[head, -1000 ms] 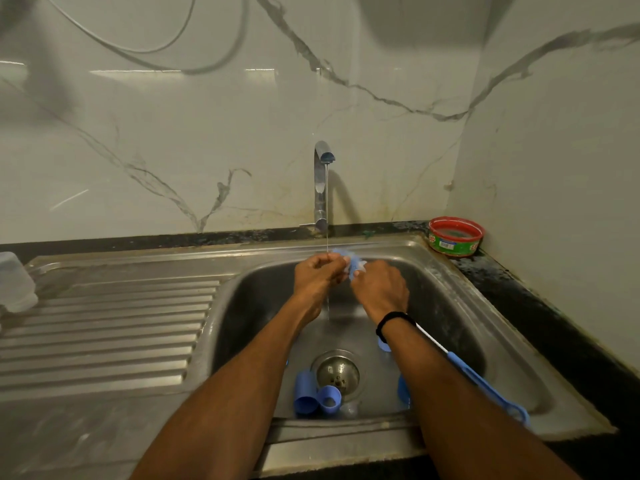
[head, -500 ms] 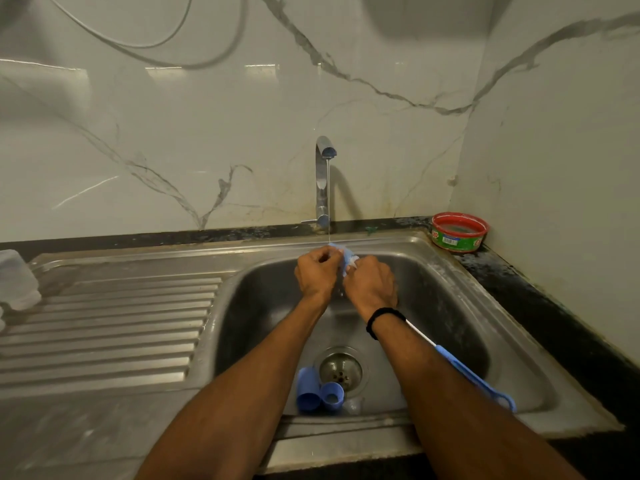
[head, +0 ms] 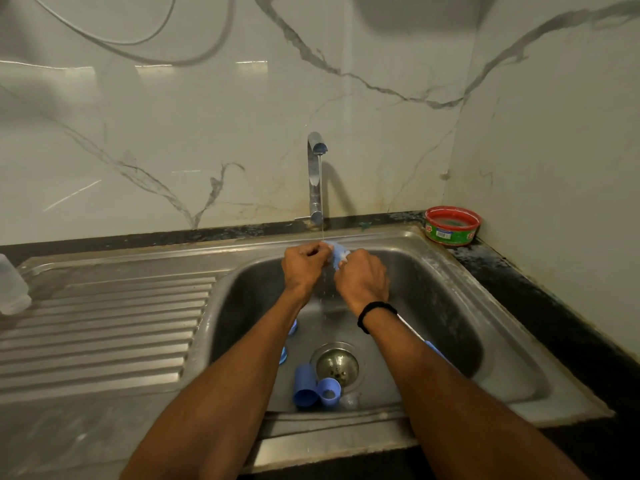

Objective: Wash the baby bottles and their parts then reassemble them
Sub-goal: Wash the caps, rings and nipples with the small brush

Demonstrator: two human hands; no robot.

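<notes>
Small light-blue part (head: pixel 336 255) is sitting between both hands, directly under the thin water stream (head: pixel 321 202) that is falling from the tap (head: pixel 315 174), over the back half of the sink (head: pixel 450 306). Most of the part is hiding behind the fingers, so which bottle piece it is cannot be told.

Left hand (head: pixel 303 268) is reaching in from lower left, forearm straight, knuckles up. Its fingers are curled in and pinching the part's left side. Right hand (head: pixel 362 277) is coming in from lower right, back of the hand facing the camera, with a black wristband (head: pixel 375 311) on the wrist. Its fingers are curled tight round the part's right side. The two hands are sitting just beside each other, water dripping down between them.

On the basin floor a blue cap (head: pixel 304 386) is lying on its side just left of the drain (head: pixel 337 363), with a smaller blue cup (head: pixel 329 391) touching it. A blue brush handle (head: pixel 438 351) is showing beside the right forearm. A clear bottle (head: pixel 12 289) is standing on the drainboard (head: pixel 104 323) at the far left edge. A red tub (head: pixel 453 226) is sitting on the counter (head: pixel 519 289) in the back right corner.
</notes>
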